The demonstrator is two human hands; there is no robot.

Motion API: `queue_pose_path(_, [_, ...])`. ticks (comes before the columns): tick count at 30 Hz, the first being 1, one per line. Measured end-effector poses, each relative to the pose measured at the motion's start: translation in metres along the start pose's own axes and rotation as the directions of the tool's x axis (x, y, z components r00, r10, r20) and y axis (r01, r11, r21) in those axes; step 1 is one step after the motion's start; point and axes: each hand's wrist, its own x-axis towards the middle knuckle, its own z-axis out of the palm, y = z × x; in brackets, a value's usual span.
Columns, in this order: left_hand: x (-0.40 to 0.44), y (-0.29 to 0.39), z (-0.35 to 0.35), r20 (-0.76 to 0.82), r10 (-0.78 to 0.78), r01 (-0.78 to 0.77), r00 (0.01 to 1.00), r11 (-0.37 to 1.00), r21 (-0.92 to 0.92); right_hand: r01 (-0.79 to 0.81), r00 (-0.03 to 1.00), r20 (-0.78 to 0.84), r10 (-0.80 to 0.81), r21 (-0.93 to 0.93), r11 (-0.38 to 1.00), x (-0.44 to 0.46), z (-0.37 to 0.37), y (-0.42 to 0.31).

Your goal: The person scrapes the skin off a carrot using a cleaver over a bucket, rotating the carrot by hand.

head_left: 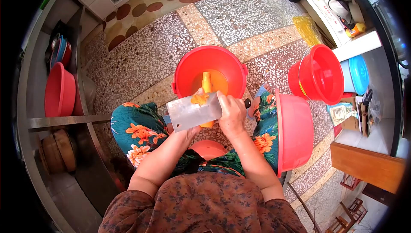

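Observation:
My right hand (232, 115) is closed around the dark handle of a cleaver (187, 112), its broad blade lying across in front of me. Some orange scraps (199, 99) cling to the blade. Behind it my left hand (192, 133) is wrapped round a long orange-yellow vegetable (206, 80), mostly covered by the blade. The vegetable's far end points into a red bucket (183, 68) between my knees, and its near end shows below the blade. Something orange lies in the bucket's bottom; I cannot make out what.
A large pink basin (295, 132) stands on edge by my right leg. Farther right are a red bucket (298, 77) and a blue-lidded tub (358, 74). On the left, a shelf unit (55, 122) holds a red basin (60, 91). The floor (145, 57) is speckled stone.

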Motion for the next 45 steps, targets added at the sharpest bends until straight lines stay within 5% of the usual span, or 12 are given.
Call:
queue_pose_path(6, [-0.004, -0.008, -0.008, 0.015, 0.028, -0.026, 1.000, 0.995, -0.097, -0.024, 1.000, -0.016, 0.024, -0.021, 0.999, -0.003, 0.006, 0.007])
queue_pose_path(14, [-0.011, -0.007, 0.008, -0.139, 0.050, 0.008, 0.989, 0.924, 0.383, -0.130, 0.990, -0.050, 0.129, -0.015, 0.991, 0.000, 0.009, 0.017])
queue_pose_path(17, [-0.005, -0.012, 0.003, -0.084, 0.137, -0.113, 0.987, 0.963, 0.246, -0.070, 0.998, -0.003, 0.070, -0.007, 0.998, 0.002, 0.001, 0.010])
queue_pose_path(20, [-0.006, 0.003, 0.008, 0.070, 0.037, -0.046, 0.997, 0.990, 0.135, -0.012, 0.999, 0.045, 0.012, 0.011, 1.000, 0.000, -0.003, -0.001])
queue_pose_path(25, [-0.008, 0.000, 0.009, 0.096, 0.078, -0.087, 0.992, 0.992, 0.092, 0.017, 1.000, 0.015, -0.017, -0.014, 1.000, 0.000, 0.000, 0.000])
queue_pose_path(36, [-0.009, -0.012, 0.004, -0.169, 0.095, -0.079, 0.981, 0.992, 0.096, -0.024, 1.000, -0.011, 0.024, -0.066, 0.998, -0.001, 0.005, 0.004])
queue_pose_path(40, [-0.013, -0.013, 0.007, -0.151, 0.095, -0.085, 0.984, 0.994, 0.073, -0.031, 0.999, -0.011, 0.031, -0.066, 0.997, 0.001, 0.006, 0.007])
queue_pose_path(42, [-0.014, -0.015, 0.011, -0.187, 0.111, -0.043, 0.976, 0.942, 0.333, -0.077, 0.996, -0.046, 0.073, -0.079, 0.994, 0.001, 0.009, 0.011])
queue_pose_path(45, [-0.014, -0.013, 0.015, -0.172, 0.118, -0.032, 0.978, 0.900, 0.434, -0.100, 0.995, -0.031, 0.098, -0.065, 0.993, 0.004, 0.007, 0.015])
